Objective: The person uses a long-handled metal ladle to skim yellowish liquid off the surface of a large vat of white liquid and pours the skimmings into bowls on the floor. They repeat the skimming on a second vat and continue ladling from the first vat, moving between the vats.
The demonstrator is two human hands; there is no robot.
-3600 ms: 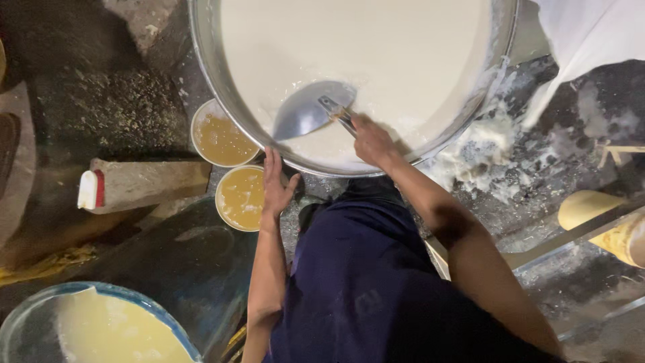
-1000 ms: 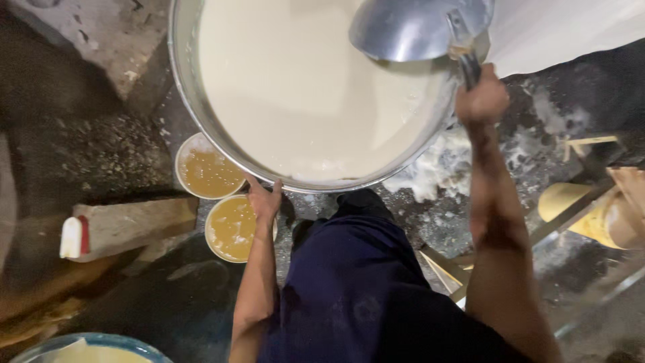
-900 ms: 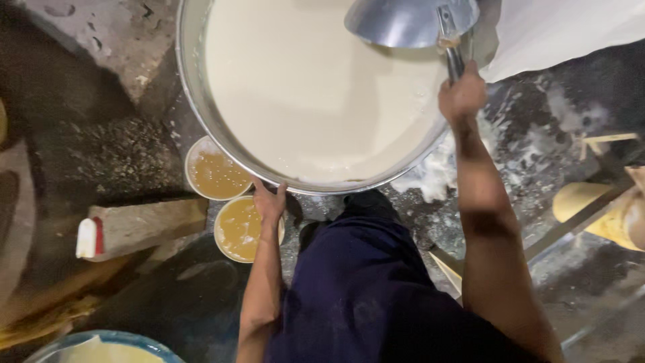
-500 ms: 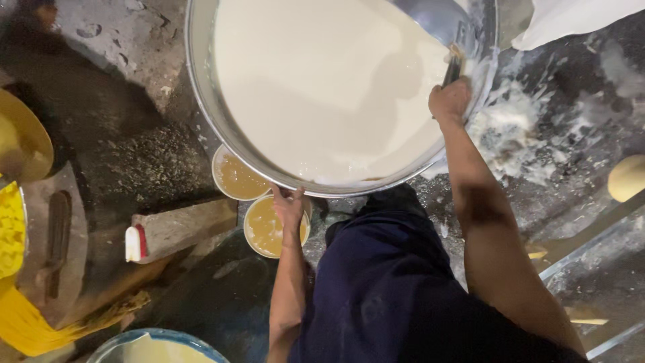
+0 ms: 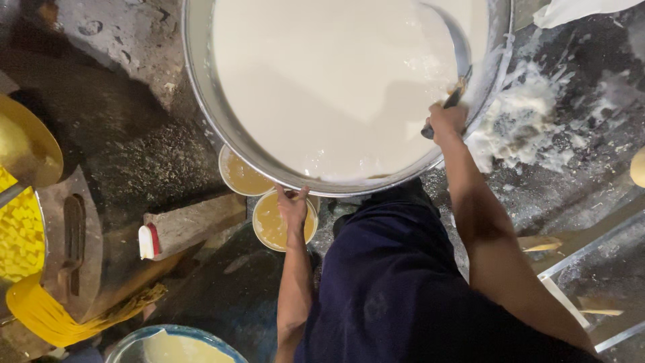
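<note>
Dark blue cloth (image 5: 410,296) of the person's clothing fills the near edge of the view, and both bare arms reach out from it toward the big metal vat (image 5: 201,81), which serves as the landmark here. The left hand (image 5: 293,207) rests on the vat's near rim, fingers (image 5: 301,195) spread flat and hooked over the metal, holding nothing else. Just below that rim sit two small bowls of yellow liquid (image 5: 269,222), touching each other and partly tucked under the vat. The right hand (image 5: 446,121) is closed round the dark handle of a long ladle (image 5: 459,60) at the vat's right rim; the ladle's scoop lies inside, against the far right wall, half sunk in the white liquid (image 5: 336,81). The ladle looks stiff and metal, likely slick with liquid, so a firm grip low on the handle suits it, and a full scoop would probably weigh heavily. The vat is nearly full. Right of the vat, white foam (image 5: 524,128) is spattered on dark, wet, rough ground. Left of the vat lie a pale block with a red and white end (image 5: 181,228), a yellow crate (image 5: 20,235) and a brass-coloured dish (image 5: 27,148).
</note>
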